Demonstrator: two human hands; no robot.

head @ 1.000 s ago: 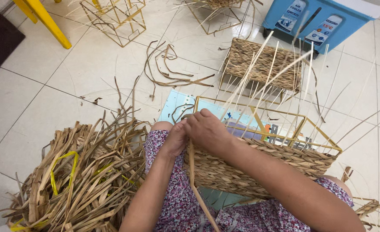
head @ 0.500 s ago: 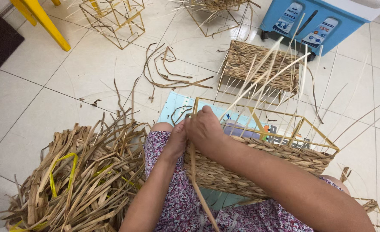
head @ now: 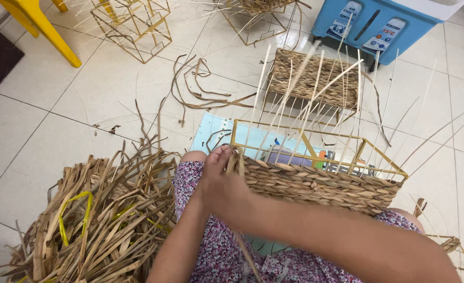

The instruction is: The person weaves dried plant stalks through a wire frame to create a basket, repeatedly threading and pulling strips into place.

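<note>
Both hands meet at the left corner of a half-woven basket (head: 316,183) that rests on the person's lap. Which hand lies on top cannot be told apart well: the right hand (head: 224,191) comes across from the right arm and seems curled around the corner of the basket, and the left hand (head: 211,167) presses close beside it, fingers up against the weave. How tightly either one grips cannot be seen.

The basket has a thin gold wire frame (head: 305,149) shaped like a box. Its lower part is covered in thick, twisted brown rope weave. Pale thin sticks (head: 295,99) poke up from it like straws.

Left of the basket lies a big messy pile of dry flat leaves (head: 95,220), with a yellow band in it. Beyond the basket sits another woven basket (head: 316,78) on the white tile floor (head: 43,131), then a blue box machine (head: 379,23). Loose curly strands (head: 200,89) lie nearby.
</note>
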